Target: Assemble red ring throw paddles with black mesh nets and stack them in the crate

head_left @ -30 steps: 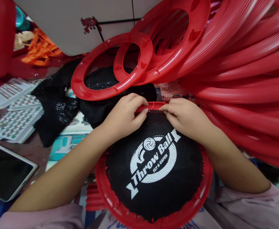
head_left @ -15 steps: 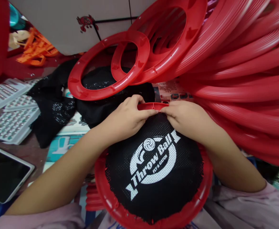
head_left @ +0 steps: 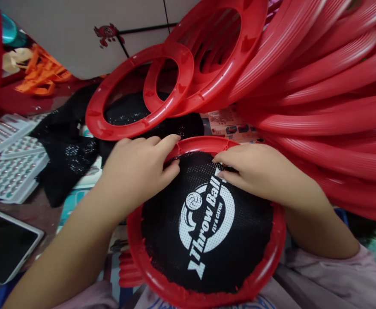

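A red plastic ring (head_left: 274, 253) lies in front of my body, and black mesh fabric (head_left: 171, 253) printed "Throw Ball" spans its middle. At the ring's upper left, my left hand (head_left: 142, 165) pinches the rim and the fabric edge between thumb and fingers. My right hand (head_left: 255, 169) rests at the upper right with bent fingers on the fabric edge; its fingertips touch the mesh beside the print. Small pegs show on the bare upper rim between the hands.
Loose red rings (head_left: 94, 111) lean beyond the hands, and a large stack of rings (head_left: 319, 116) fills the right. Black fabric (head_left: 57, 159), trays of small metal parts (head_left: 14, 176), a tablet-like device (head_left: 7, 240) and orange plastic parts (head_left: 41, 71) are at left.
The ring and mesh have turned anticlockwise, so the print stands steeper. My left hand has moved left along the rim, my hands are farther apart, and more upper rim shows.
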A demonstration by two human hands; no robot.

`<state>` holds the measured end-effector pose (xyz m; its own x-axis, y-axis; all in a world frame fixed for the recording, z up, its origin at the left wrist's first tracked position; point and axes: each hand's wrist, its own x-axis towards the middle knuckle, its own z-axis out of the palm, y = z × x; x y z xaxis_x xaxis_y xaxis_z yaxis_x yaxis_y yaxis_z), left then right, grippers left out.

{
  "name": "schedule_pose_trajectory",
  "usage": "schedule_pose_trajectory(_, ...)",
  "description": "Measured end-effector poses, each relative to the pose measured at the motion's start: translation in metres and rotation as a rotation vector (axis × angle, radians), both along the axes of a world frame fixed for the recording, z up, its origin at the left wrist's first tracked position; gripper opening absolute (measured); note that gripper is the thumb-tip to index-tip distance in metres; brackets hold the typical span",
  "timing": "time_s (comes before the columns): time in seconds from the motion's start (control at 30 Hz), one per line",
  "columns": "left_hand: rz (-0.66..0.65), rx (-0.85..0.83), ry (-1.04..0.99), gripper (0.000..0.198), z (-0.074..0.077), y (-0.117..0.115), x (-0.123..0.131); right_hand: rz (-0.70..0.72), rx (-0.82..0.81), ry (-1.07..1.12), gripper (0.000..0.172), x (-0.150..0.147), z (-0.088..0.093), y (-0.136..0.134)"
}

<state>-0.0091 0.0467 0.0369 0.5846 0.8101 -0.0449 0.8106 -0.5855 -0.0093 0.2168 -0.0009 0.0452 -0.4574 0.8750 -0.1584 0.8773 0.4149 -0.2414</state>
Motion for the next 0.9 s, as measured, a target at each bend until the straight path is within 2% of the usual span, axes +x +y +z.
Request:
schedule_pose_trajectory(0.07,0.020,0.042,0.090,0.047,0.006,-0.002,-0.001,-0.001,-0.009,-0.010,0.022,-0.003,-0.001,0.001)
schedule_pose_trajectory(0.13,-0.016,0.062,0.061,0.042,0.007,-0.001,0.000,-0.005,-0.014,-0.009,0.022,-0.004,-0.002,0.002)
schedule_pose_trajectory(0.2,-0.123,0.004,-0.118,0.035,0.002,0.003,0.005,-0.015,-0.005,0.003,0.024,-0.004,-0.005,0.002)
schedule_pose_trajectory(0.27,-0.233,-0.129,-0.336,0.031,-0.006,0.008,0.011,-0.021,0.034,0.040,0.024,-0.002,-0.007,0.003)
schedule_pose_trajectory(0.33,-0.278,-0.244,-0.470,0.029,-0.014,0.012,0.017,-0.004,0.108,0.135,0.024,0.000,-0.009,0.003)
schedule_pose_trajectory(0.43,-0.208,-0.256,-0.567,0.023,-0.021,0.014,0.022,0.045,0.201,0.303,0.025,0.002,-0.013,0.006)
schedule_pose_trajectory(0.57,-0.090,-0.256,-0.646,0.014,-0.023,0.011,0.022,0.074,0.238,0.358,0.032,0.000,-0.020,0.010)
schedule_pose_trajectory(0.7,-0.066,-0.254,-0.658,0.013,-0.023,0.009,0.021,0.080,0.291,0.369,0.036,-0.002,-0.025,0.012)
schedule_pose_trajectory(0.9,-0.065,-0.190,-0.617,0.015,-0.025,0.011,0.023,0.028,0.287,0.298,0.034,-0.004,-0.028,0.012)
